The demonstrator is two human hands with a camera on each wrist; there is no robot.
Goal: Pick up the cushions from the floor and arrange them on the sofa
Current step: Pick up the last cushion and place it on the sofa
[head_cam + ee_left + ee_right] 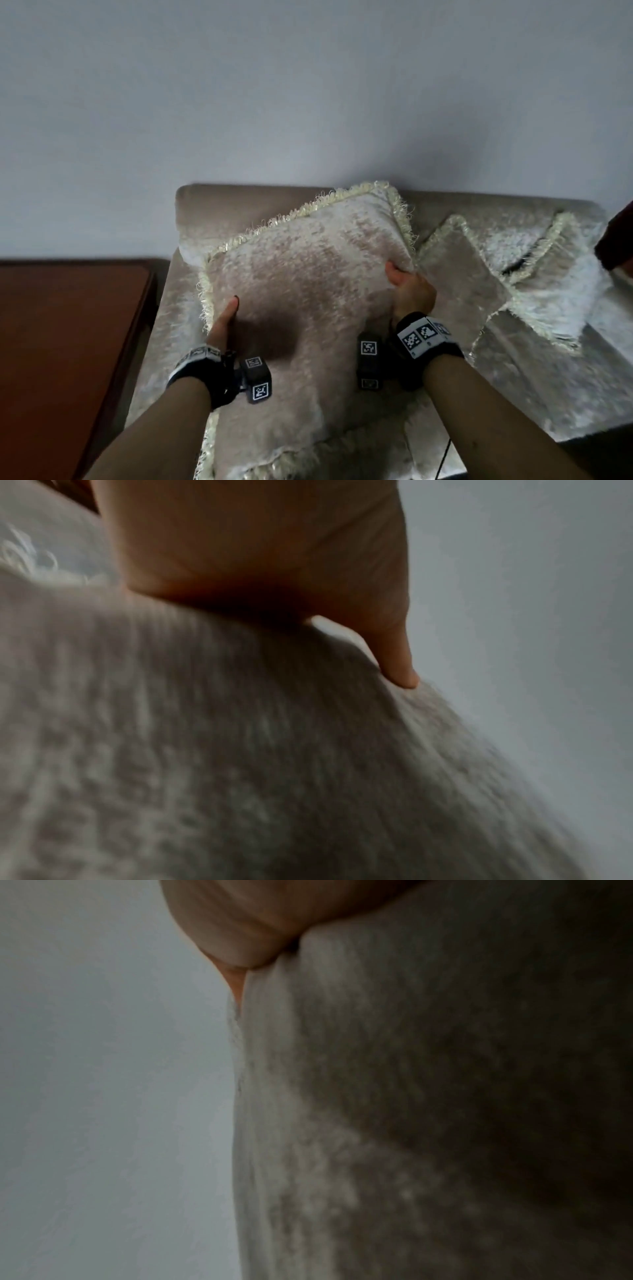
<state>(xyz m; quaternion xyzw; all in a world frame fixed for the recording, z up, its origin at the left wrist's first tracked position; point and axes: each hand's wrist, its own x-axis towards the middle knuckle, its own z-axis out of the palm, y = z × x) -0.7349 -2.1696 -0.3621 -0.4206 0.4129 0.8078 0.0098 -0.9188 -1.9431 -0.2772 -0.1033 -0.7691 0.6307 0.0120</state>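
A large beige velvet cushion (308, 274) with a cream fringe is held tilted above the left end of the beige sofa (164, 342). My left hand (222, 322) grips its left edge, thumb on the front face and fingers hidden behind. My right hand (411, 291) grips its right edge the same way. Both wrist views show blurred cushion fabric (240, 750) (411, 1123) pressed against a palm, with the left thumb (400, 669) on it. Two more fringed cushions (462, 274) (555, 281) lean on the sofa to the right.
A red-brown wooden table (68, 342) stands close against the sofa's left side. A plain pale wall (308, 102) rises behind the sofa. A dark red object (616, 240) shows at the right edge. A patch of floor (442, 455) shows below the sofa's front edge.
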